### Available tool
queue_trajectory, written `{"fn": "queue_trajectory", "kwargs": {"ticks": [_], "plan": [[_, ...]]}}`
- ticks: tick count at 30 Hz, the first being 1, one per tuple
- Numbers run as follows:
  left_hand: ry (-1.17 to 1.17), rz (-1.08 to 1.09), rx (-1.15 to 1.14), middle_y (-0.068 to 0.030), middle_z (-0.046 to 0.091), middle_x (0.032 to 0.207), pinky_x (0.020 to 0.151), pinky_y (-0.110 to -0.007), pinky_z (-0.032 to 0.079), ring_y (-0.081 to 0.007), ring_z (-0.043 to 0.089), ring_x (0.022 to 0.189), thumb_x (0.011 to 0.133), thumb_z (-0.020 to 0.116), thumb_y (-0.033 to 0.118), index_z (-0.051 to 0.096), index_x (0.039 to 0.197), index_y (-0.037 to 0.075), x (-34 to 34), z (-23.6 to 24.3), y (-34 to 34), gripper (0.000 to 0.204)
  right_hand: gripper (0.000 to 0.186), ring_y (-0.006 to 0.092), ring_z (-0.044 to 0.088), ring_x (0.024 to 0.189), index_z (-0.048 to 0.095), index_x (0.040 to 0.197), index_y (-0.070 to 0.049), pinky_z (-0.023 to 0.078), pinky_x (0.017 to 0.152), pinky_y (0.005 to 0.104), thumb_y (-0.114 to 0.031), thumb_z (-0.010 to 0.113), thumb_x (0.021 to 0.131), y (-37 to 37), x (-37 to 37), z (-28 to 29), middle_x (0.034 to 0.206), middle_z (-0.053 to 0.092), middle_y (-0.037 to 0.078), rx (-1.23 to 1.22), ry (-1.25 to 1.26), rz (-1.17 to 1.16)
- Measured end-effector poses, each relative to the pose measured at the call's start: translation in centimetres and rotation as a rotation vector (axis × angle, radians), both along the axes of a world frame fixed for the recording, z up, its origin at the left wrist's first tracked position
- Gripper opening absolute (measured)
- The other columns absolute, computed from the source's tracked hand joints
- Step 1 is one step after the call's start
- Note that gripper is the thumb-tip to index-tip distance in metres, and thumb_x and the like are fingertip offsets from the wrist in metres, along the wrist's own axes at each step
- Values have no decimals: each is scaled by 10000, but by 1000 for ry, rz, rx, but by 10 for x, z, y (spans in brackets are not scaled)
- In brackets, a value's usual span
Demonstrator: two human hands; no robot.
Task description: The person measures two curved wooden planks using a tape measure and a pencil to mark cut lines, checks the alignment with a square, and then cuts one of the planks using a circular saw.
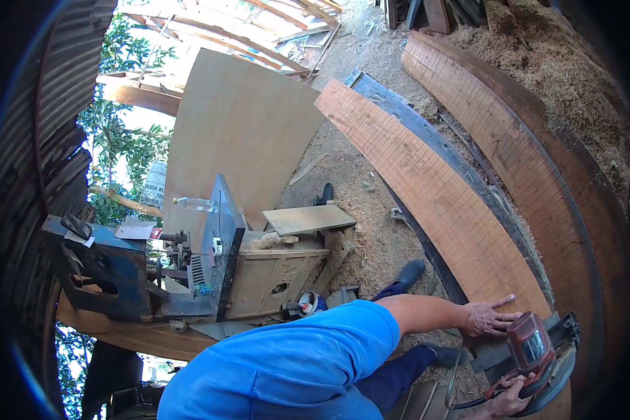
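My right hand (pixel 509 402) is wrapped round the rear handle of a red circular saw (pixel 530 343) at the lower right. The saw rests on a long curved wooden plank (pixel 441 189) marked with many crosswise lines. My left hand (pixel 490 318) lies on the plank just beside the saw's motor, fingers spread, holding nothing. A dark flat piece (pixel 493 358) sticks out from the saw toward my body. A power cord (pixel 453 392) loops down from the saw's handle. The blade cannot be made out.
A blue-grey beam (pixel 416 129) runs under the plank. More long boards (pixel 497 133) lie to the right, beside a sawdust heap (pixel 574 84). Left stand a machine with an upright dark table (pixel 224 245), a plywood sheet (pixel 238 126) and a white bucket (pixel 311 303). My shoes (pixel 411 273) stand near the plank.
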State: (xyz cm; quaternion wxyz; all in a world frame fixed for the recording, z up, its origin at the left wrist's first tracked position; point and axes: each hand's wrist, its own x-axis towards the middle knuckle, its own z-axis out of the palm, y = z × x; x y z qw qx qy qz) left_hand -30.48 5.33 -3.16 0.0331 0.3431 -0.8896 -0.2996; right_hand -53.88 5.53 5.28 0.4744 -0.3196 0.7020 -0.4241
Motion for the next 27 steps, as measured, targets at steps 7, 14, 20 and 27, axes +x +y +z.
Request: {"fn": "queue_trajectory", "kwargs": {"ticks": [7,14,20,27], "plan": [[14,-21,-143,-104,200,1601,1143,-731,10,-322,90,1503,716,687,429,303,1501,158,7,19,-7,915,503,78,422,481,491,1345,7,346,411,220,22,460,843,-26,18,27,716,497,41,-132,-28,9],[-205,-60,190,-103,202,1602,1196,-549,133,-314,109,1499,661,795,483,370,1481,85,3,2,0,1006,305,151,622,748,664,1098,3,489,676,309,-79,686,805,-61,27,25,872,666,79,33,178,-63],[-349,4,2,-69,164,1627,1168,-640,-18,-250,86,1516,506,803,646,232,1547,155,-13,28,-8,1284,460,153,619,839,521,1260,24,524,762,314,-35,605,812,20,-39,97,961,630,77,-149,102,-203],[-354,0,-40,-97,169,1622,1169,-641,-21,-279,100,1512,479,820,630,235,1542,154,-21,21,0,1303,509,154,602,715,386,1418,-32,550,584,306,-203,463,944,104,-172,125,884,592,89,54,-488,-242]]}}
